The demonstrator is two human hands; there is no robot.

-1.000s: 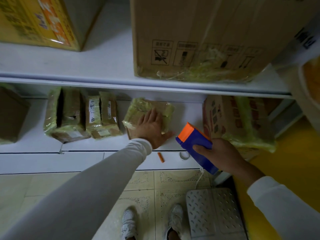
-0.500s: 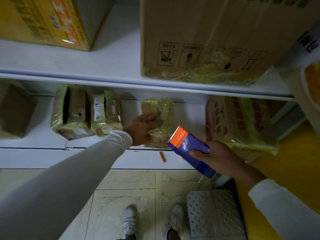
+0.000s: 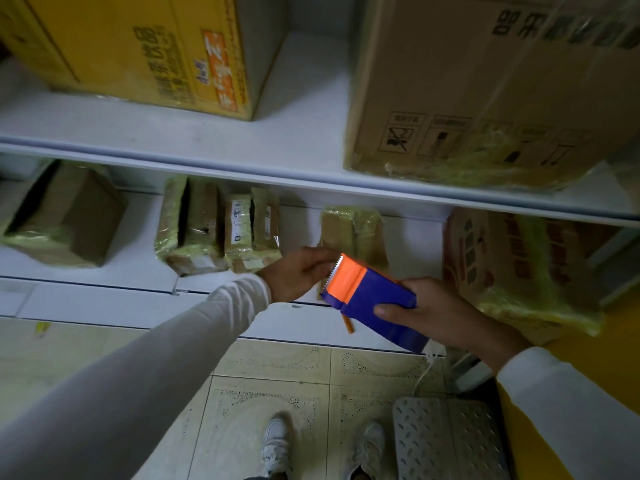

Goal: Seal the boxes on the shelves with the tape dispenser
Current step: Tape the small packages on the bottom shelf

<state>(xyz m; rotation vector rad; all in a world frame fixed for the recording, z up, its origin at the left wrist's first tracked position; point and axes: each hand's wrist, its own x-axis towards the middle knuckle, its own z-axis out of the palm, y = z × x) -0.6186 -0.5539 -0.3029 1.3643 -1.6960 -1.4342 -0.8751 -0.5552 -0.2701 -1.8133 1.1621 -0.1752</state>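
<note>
Right at the bottom of the frame, a pair of white shoes (image 3: 275, 445) on the tiled floor, a perforated step stool (image 3: 446, 441) to the lower right. Up from there, the two white sleeves reach in. The right hand (image 3: 440, 313), right of centre, is wrapped firmly around the blue tape dispenser (image 3: 375, 304), its orange, toothed end pointing up and left. The left hand (image 3: 299, 273), at centre, sits at that toothed edge with fingers curled in; it looks like it is pinching for the tape end, but whether it has tape between its fingers I cannot tell.

Just behind the dispenser, on the lower shelf (image 3: 114, 268), stands the small brown box (image 3: 353, 240), upright, already showing yellowish wrap across its upper part. No fresh strip is being laid on it yet, so I'd call this the set-up for a pass, not the pass itself. A small orange stick (image 3: 347, 323) lies on the shelf ledge under the dispenser.

Left of it, a cluster of small parcels (image 3: 221, 233) and, at far left, a bigger brown box (image 3: 65, 226), all with tape or film visible. To the right, a printed carton (image 3: 519, 271), also wrapped.

Furthest back, on the upper shelf (image 3: 294, 133), a yellow carton (image 3: 145, 50) at upper left and a large brown carton (image 3: 485, 84) at upper right, the brown one taped along its bottom edge.

My read: most boxes carry tape; the centre one is in hand.
</note>
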